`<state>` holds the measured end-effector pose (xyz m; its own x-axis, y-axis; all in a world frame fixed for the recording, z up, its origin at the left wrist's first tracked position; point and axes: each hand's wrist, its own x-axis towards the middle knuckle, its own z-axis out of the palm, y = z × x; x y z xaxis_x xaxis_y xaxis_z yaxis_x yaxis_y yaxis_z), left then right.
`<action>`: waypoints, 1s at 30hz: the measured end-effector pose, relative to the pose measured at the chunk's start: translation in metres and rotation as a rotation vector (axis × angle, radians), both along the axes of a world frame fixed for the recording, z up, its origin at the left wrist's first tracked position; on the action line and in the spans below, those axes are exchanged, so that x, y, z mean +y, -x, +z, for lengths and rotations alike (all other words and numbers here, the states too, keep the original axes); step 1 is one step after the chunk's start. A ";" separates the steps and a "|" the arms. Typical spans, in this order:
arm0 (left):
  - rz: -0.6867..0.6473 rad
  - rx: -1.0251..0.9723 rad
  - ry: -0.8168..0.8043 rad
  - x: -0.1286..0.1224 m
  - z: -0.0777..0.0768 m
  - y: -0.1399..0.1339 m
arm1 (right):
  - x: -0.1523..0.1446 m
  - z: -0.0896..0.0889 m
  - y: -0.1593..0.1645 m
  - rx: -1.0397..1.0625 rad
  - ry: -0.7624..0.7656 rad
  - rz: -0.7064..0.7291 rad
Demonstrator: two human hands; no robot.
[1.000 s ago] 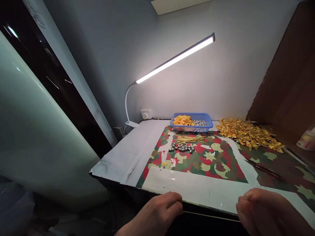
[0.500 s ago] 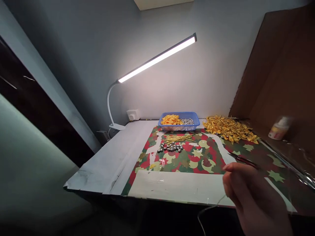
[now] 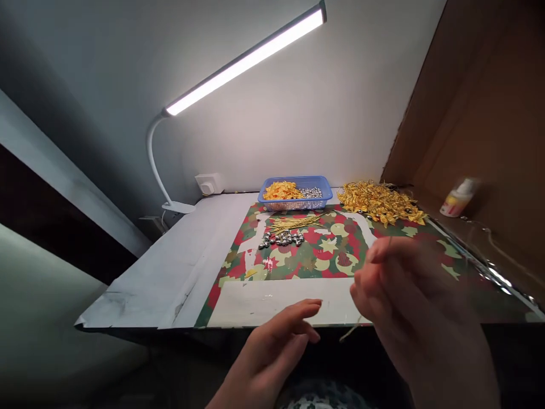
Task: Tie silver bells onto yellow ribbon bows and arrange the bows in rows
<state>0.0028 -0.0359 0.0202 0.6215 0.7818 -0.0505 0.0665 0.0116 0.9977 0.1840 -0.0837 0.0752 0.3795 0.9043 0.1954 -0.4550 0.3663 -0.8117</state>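
My right hand is raised over the front right of the table, slightly blurred, with thumb and fingers pinched together. From beneath it a thin pale cord sticks out, its tip hanging at the table's front edge. My left hand is at the front edge, fingers curved and apart, holding nothing. Beyond the hands, a bunch of thin gold cords lies on the patterned mat. In front of that bunch is a small group of shiny silver beads.
At the back stands a blue basket with orange-yellow pieces and silver beads. Right of it is a heap of gold leaf-like pieces. A small bottle stands by the brown cardboard wall. A lit lamp reaches over the left.
My left hand has come into view at the front edge. My right hand has moved left and up, the pale cord still trailing from it. The camera view has shifted.
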 end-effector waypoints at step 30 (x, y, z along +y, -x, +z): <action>0.181 -0.207 0.517 -0.004 -0.061 -0.006 | 0.012 0.018 -0.006 -0.083 -0.183 -0.043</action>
<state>0.0091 -0.0397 -0.0409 0.5183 0.7824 -0.3452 -0.1776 0.4934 0.8515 0.1896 -0.0721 0.0933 0.3924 0.8344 0.3871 -0.3705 0.5286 -0.7637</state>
